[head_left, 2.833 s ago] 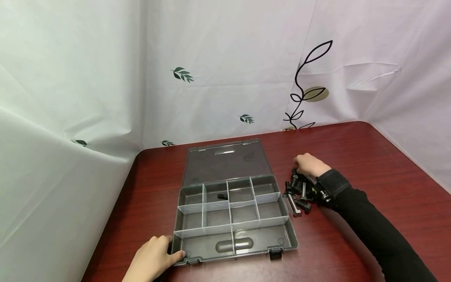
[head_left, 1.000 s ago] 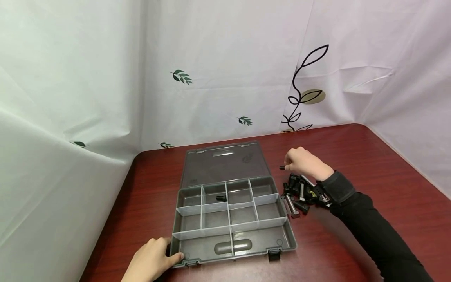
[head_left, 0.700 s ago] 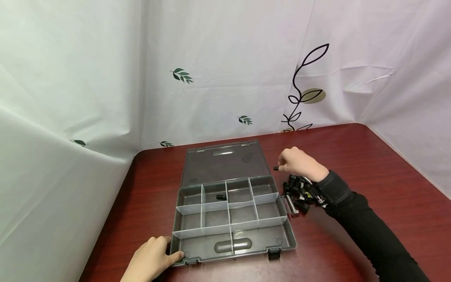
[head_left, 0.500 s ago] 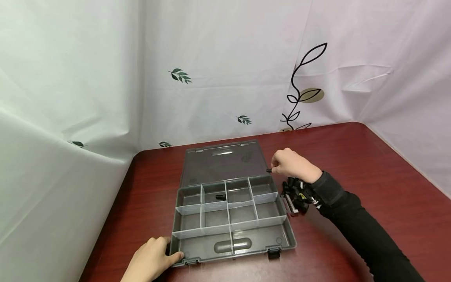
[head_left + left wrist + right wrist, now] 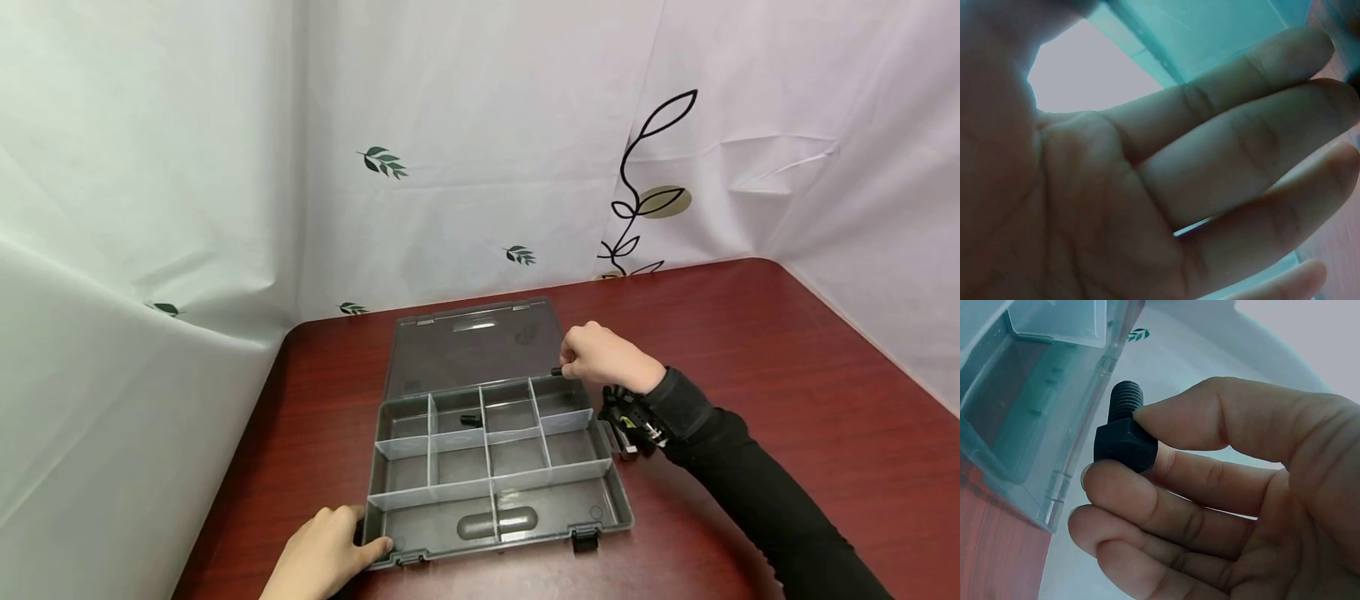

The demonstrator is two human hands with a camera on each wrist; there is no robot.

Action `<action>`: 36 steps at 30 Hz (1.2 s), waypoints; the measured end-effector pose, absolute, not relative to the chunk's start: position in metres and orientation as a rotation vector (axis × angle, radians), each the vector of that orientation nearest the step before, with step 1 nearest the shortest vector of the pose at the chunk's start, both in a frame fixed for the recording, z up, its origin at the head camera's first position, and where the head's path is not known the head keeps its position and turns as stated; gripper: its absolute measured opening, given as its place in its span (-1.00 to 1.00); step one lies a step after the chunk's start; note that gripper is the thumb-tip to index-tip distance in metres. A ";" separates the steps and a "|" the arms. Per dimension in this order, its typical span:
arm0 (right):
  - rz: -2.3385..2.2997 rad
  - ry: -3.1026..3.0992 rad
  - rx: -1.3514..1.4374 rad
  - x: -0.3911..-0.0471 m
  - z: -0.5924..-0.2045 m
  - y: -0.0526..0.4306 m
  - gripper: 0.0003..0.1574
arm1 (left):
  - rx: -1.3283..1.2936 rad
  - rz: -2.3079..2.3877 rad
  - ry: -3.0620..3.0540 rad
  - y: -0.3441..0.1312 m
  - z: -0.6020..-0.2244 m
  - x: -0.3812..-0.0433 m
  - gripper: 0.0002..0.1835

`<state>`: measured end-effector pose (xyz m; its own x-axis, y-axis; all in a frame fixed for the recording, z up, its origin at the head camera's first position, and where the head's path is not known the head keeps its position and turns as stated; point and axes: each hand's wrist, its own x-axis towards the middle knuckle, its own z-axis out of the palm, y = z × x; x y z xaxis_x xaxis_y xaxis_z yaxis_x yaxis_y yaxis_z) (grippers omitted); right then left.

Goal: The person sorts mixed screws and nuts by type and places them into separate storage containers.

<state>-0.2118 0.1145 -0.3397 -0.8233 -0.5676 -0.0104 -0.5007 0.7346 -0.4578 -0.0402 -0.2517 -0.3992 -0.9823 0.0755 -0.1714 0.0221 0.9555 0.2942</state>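
Note:
My right hand [image 5: 596, 354] pinches a short black hex bolt [image 5: 1124, 434] between thumb and fingers, its threaded end pointing away from the palm. In the head view this hand is over the back right corner of a grey plastic compartment box [image 5: 491, 482], by the hinge side. My left hand [image 5: 318, 550] holds the box's front left corner, thumb over the rim and fingers along the left side; the left wrist view shows the fingers [image 5: 1210, 137] fairly straight. Another black bolt [image 5: 471, 420] lies in a back-row compartment, second from left.
The box's lid [image 5: 476, 350] lies folded back flat behind it. Right of the box a pile of bolts, including a silver bolt [image 5: 624, 442], is partly hidden by the right wrist. A white curtain [image 5: 465, 167] hangs behind the red-brown table [image 5: 757, 333].
My right hand has lifted a black bolt from the pile and moved left with it to the box's back right corner. The left hand has stayed at the front left corner.

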 end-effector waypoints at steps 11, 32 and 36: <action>-0.653 2.786 -0.891 -0.214 -0.341 0.104 -0.77 | 0.073 0.446 2.921 -0.251 -0.400 -0.041 -0.68; -0.614 2.745 -1.057 -0.216 -0.337 0.063 -0.80 | 0.053 0.452 2.917 -0.250 -0.399 -0.040 -0.68; -0.598 2.739 -1.042 -0.213 -0.336 0.058 -0.82 | 0.051 0.447 2.918 -0.250 -0.398 -0.040 -0.68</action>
<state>-0.2135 0.0577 -0.3361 -0.7474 -0.6644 0.0014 -0.6045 0.6791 -0.4165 -0.0398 -0.2501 -0.3978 -0.9815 0.0626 -0.1808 0.0056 0.9539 0.2999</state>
